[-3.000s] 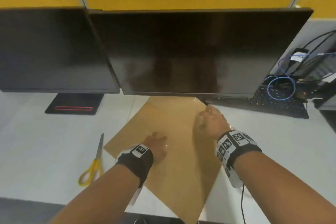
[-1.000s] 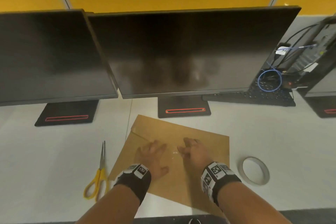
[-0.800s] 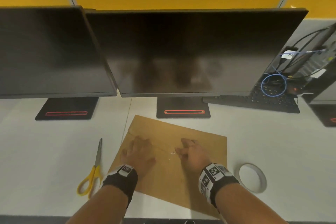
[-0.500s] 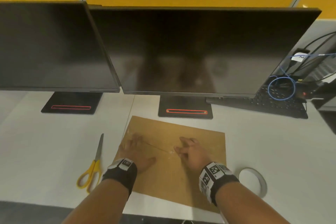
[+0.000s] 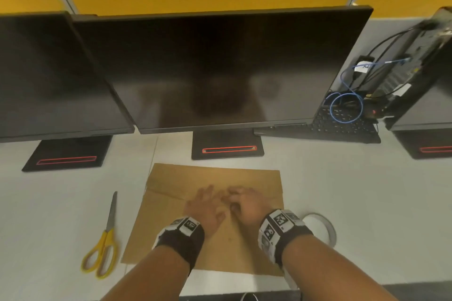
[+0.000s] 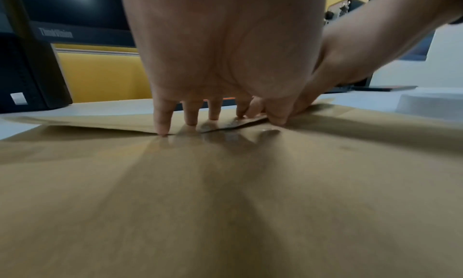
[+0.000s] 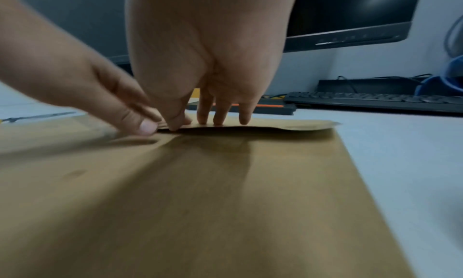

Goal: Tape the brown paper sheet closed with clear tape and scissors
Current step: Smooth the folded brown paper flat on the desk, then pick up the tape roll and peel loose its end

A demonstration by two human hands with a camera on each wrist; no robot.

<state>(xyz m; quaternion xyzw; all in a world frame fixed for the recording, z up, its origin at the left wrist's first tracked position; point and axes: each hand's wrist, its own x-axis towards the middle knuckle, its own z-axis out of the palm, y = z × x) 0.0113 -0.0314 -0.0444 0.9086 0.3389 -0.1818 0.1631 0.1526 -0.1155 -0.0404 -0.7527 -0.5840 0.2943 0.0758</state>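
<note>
The brown paper sheet (image 5: 171,217) lies flat on the white desk, its folded flap (image 5: 256,183) on the far side. Both hands rest on the flap's edge near the middle, side by side. My left hand (image 5: 209,194) presses down with straight, spread fingertips (image 6: 162,129). My right hand (image 5: 236,197) presses the flap with its fingertips (image 7: 220,121) and thumb; the flap gapes slightly to their right. A glossy strip of clear tape (image 6: 235,123) shows between the hands. The yellow-handled scissors (image 5: 105,247) lie left of the sheet, the tape roll (image 5: 322,227) right of it.
Three dark monitors (image 5: 220,68) on black bases (image 5: 227,146) stand close behind the sheet. A black keyboard (image 5: 342,124), blue cable and a computer case sit at the back right. The desk's front edge (image 5: 391,286) runs just below the sheet.
The sheet has turned square to the desk edge. My left hand slid right along the flap edge until it met my right hand at the middle.
</note>
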